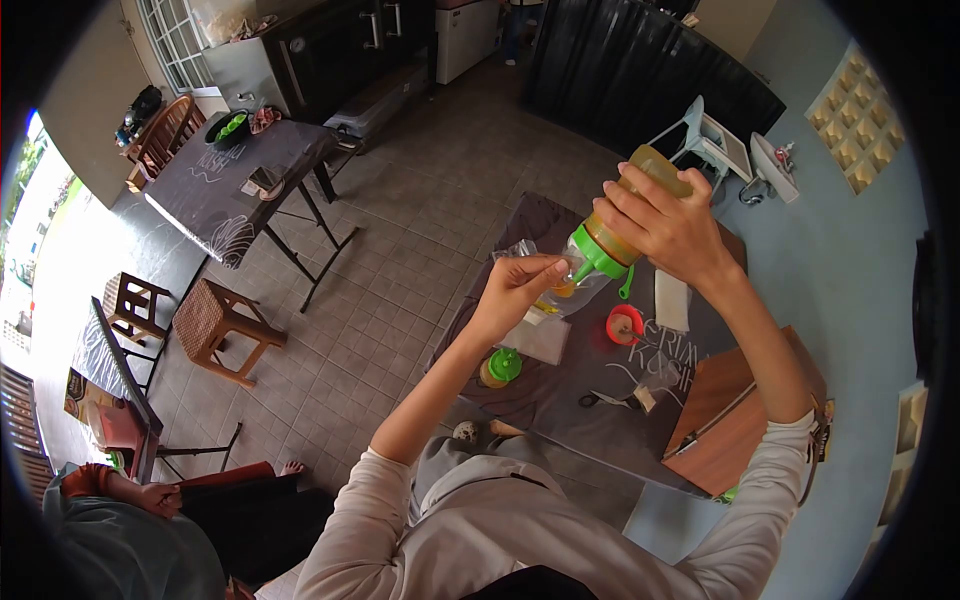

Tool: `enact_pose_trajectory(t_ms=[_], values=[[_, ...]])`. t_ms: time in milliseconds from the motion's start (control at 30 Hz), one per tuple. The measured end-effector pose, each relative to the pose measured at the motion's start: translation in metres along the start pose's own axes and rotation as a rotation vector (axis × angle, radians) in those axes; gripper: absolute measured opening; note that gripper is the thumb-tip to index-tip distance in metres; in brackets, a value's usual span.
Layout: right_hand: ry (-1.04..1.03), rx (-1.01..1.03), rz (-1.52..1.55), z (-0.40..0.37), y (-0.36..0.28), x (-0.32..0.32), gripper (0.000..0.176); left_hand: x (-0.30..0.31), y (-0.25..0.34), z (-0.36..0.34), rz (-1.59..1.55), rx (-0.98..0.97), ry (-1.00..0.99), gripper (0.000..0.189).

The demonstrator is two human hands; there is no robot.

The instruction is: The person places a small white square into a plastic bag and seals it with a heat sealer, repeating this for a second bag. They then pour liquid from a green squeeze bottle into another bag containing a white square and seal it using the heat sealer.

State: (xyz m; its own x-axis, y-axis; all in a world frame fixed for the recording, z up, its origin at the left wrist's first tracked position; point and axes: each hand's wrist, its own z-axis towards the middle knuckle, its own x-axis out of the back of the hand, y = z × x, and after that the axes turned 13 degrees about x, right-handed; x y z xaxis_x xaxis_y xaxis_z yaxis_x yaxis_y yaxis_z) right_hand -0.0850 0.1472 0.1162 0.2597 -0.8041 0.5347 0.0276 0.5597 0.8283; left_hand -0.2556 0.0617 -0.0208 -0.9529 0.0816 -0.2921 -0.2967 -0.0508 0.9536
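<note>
My right hand (pixel 672 228) is wrapped round a squeeze bottle (pixel 652 166) of yellowish liquid, tipped so its green cap (pixel 604 252) points down and to the left. With thumb and fingers pinched, my left hand (pixel 512 292) holds the edge of a clear plastic bag (pixel 588 298) right at the bottle's nozzle. Something yellow-orange shows in the bag. Below on the dark table (pixel 560 400) stand a second green-lidded bottle (pixel 500 368) and a red cup (pixel 625 324) of pinkish-brown contents with a utensil in it.
White packets (pixel 673 300) and black-handled scissors (pixel 598 399) lie on the table, beside a brown wooden board (pixel 735 420). Leftward are another table (pixel 260 165) and brown stools (pixel 215 320). A person (pixel 120 530) sits at lower left. A washbasin (pixel 772 165) hangs on the right wall.
</note>
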Motion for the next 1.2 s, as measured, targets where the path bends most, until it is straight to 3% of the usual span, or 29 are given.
enact_pose_trajectory(t_ms=[367, 833, 1200], values=[[-0.011, -0.039, 0.008, -0.011, -0.001, -0.007, 0.021, 0.002, 0.005, 0.007, -0.041, 0.142, -0.086, 0.026], [-0.010, -0.070, 0.039, -0.018, -0.005, -0.004, 0.019, -0.003, 0.000, 0.014, -0.047, 0.148, -0.112, 0.025], [-0.018, -0.105, 0.071, -0.024, -0.007, -0.006, 0.028, -0.004, -0.001, 0.012, -0.068, 0.155, -0.122, 0.025]])
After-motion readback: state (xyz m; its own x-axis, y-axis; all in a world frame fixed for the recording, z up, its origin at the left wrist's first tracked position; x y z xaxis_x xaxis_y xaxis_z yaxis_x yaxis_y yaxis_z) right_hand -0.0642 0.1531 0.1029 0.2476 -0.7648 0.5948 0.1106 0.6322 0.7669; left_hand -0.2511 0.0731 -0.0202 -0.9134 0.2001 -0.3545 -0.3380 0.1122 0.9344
